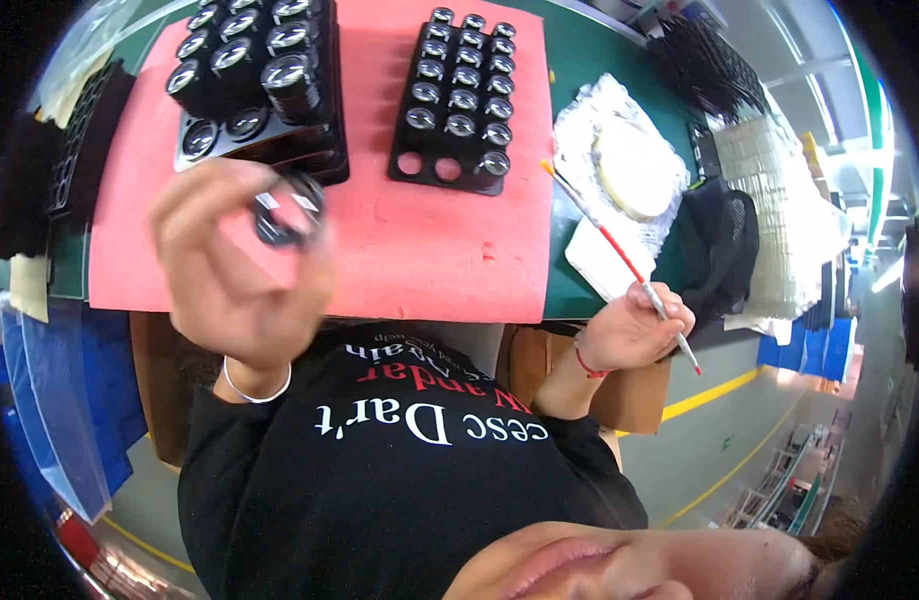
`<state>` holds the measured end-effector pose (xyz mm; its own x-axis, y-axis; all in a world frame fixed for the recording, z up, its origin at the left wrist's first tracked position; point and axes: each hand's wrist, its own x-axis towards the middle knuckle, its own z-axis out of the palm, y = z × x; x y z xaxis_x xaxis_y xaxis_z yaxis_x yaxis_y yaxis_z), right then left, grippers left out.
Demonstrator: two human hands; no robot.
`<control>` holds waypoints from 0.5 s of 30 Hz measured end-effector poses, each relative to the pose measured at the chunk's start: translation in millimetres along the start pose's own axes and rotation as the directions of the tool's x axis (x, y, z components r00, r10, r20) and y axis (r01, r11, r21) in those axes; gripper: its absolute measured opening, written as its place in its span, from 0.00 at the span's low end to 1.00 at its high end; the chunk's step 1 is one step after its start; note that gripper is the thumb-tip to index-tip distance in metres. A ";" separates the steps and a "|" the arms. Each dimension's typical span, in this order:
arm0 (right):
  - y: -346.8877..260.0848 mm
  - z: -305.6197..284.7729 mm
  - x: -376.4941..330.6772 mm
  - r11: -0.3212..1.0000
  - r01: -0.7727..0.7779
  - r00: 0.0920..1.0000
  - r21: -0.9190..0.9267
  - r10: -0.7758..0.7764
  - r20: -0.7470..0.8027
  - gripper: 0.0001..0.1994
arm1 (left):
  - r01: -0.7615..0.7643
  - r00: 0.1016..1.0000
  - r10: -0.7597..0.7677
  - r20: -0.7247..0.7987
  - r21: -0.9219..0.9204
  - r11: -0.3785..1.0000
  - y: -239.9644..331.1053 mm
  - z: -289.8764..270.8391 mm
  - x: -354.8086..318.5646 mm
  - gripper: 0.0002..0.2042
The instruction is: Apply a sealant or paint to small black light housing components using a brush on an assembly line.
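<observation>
My left hand (235,270) is raised above the red mat (430,250) and grips a small round black lens part (288,212) with a shiny glass face; the hand is blurred. My right hand (635,325) rests off the table's near edge and holds a thin red-and-white brush (620,255) that points up and left over the table. Two black trays stand on the mat: the left tray (255,85) carries several large lens parts, the right tray (460,95) carries several smaller ones with two bare holes at its near end.
A white cloth with a pale round dish (630,160) lies on the green table right of the mat. A black mesh bag (725,250) sits at the table's right end. Blue bins (60,400) stand at lower left. Grey floor with yellow lines at right.
</observation>
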<state>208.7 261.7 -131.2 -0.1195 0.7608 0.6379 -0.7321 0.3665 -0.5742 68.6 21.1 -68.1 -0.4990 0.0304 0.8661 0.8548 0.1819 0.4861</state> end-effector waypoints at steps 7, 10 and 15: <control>1.2 3.1 -0.2 0.997 0.034 0.999 -0.068 -0.033 0.021 0.11 | 0.090 0.996 -0.087 -0.033 0.567 0.819 -12.9 -12.1 22.0 0.12; 1.9 0.4 -0.7 0.997 0.040 0.999 -0.068 -0.038 0.023 0.11 | 0.107 0.993 -0.111 -0.030 0.591 0.799 -13.8 -12.8 22.2 0.12; 2.0 -1.8 -0.2 0.997 0.046 0.999 -0.067 -0.044 0.024 0.11 | 0.059 0.996 -0.092 0.013 0.675 0.735 -14.7 -15.8 29.2 0.12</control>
<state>208.4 263.2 -133.4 -0.1036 0.7306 0.6749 -0.6901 0.4359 -0.5777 43.7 3.7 -48.1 -0.5775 0.0260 0.8160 0.5023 0.7992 0.3300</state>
